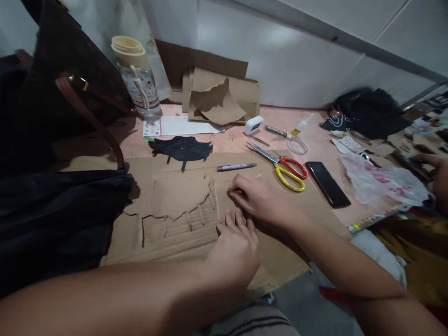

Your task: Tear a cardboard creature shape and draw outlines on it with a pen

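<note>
A large sheet of brown cardboard (308,205) lies flat on the pink table, its top layer partly peeled so the corrugated ribs (178,226) show. My left hand (236,249) rests on the sheet with its fingers curled and pressed down on the cardboard by the peeled patch. My right hand (257,198) lies just above it, fingers pinched together at the edge of the peeled layer. A loose flap of the brown top layer (177,196) lies to the left of both hands.
Red-and-yellow scissors (285,168), a pen (236,166), a black phone (327,183), a black cut-out (182,148), a white tape dispenser (253,125), a bottle (138,77), folded cardboard (219,98), a plastic bag (383,182). A dark bag (52,107) stands left. Another person's hand (437,170) at right.
</note>
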{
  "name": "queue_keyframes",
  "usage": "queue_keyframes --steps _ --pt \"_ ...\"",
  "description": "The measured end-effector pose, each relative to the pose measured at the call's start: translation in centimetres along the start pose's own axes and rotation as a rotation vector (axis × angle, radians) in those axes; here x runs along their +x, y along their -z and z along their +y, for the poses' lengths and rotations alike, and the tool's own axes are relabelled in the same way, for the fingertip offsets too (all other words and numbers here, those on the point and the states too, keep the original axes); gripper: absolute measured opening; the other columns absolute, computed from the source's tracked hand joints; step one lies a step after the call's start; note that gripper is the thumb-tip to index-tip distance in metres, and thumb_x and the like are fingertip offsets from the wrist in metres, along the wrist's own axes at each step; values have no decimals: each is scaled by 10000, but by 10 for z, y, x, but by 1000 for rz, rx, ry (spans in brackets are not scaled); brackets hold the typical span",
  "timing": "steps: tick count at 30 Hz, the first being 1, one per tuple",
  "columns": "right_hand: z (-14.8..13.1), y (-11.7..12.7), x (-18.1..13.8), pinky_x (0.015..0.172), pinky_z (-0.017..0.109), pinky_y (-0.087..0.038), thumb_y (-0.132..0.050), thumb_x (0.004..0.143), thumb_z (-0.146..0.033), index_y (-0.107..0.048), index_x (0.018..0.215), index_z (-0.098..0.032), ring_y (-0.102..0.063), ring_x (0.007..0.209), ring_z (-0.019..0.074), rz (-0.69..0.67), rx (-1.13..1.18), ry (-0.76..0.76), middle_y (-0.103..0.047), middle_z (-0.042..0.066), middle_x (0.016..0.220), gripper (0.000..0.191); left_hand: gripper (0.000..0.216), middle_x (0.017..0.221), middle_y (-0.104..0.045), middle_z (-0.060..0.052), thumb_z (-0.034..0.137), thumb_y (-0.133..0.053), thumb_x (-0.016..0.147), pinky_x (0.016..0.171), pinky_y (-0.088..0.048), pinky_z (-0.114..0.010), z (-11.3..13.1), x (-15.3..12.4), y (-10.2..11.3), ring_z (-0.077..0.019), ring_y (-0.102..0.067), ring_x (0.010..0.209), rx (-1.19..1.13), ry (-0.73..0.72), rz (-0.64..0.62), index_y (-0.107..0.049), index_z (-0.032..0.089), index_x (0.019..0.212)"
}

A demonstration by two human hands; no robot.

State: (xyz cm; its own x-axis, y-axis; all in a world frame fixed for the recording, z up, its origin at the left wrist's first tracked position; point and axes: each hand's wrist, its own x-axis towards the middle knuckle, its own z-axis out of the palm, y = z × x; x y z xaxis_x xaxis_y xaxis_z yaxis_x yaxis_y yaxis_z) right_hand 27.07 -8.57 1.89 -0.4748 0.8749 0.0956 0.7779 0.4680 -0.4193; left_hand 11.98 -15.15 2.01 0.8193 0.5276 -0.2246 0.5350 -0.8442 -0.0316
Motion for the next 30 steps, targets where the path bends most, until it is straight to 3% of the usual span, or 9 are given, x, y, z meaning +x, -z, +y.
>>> queue_keyframes --steps 3,9,14,18,24,28,30 --pt "3 0 1 737 301 -449 -571 989 -200 -604 964 -214 -600 834 180 -104 105 70 -655 42 942 44 477 1322 -554 -428 115 -461 993 778 -645 -576 -2 1 3 -515 -623 1208 -22 -14 -12 -549 -16 1443" --pt "13 -1 7 708 312 -421 -553 977 -172 -574 896 -205 -577 805 191 75 -59 -28 -650 63 929 90 534 1403 -452 -422 91 -487 967 768 -652 -556 -2 3 5 -526 -597 1226 5 -8 -31 -476 -32 1487" --pt "9 0 3 721 296 -451 -588 978 -206 -596 955 -209 -608 814 177 -73 116 0 -667 35 917 25 519 1401 -495 -390 102 -458 985 787 -662 -495 1 2 5 -475 -608 1251 27 2 -25 -483 -6 1492" --pt "15 0 5 729 323 -443 -540 986 -178 -565 901 -201 -587 828 198 80 -34 -24 -649 69 942 92 536 1410 -473 -394 82 -467 969 789 -660 -494 2 1 3 -483 -611 1238 48 6 -34 -471 -16 1496" --pt "14 -1 4 748 304 -458 -585 978 -199 -598 968 -209 -626 852 189 -39 96 4 -679 49 943 19 536 1398 -499 -396 101 -488 967 807 -655 -500 3 1 -3 -471 -627 1230 65 20 16 -480 -22 1488" --pt "14 0 7 744 316 -441 -555 978 -151 -580 908 -195 -609 854 200 53 -58 -69 -667 76 963 87 534 1404 -483 -393 119 -491 974 818 -652 -495 4 0 -2 -469 -630 1223 87 21 -9 -476 -13 1492" --pt "12 1 6 748 309 -445 -573 974 -156 -583 928 -192 -608 858 197 46 -28 -49 -666 72 963 59 528 1389 -500 -390 123 -488 977 801 -657 -475 4 -1 1 -463 -638 1214 102 15 -22 -484 -12 1487"
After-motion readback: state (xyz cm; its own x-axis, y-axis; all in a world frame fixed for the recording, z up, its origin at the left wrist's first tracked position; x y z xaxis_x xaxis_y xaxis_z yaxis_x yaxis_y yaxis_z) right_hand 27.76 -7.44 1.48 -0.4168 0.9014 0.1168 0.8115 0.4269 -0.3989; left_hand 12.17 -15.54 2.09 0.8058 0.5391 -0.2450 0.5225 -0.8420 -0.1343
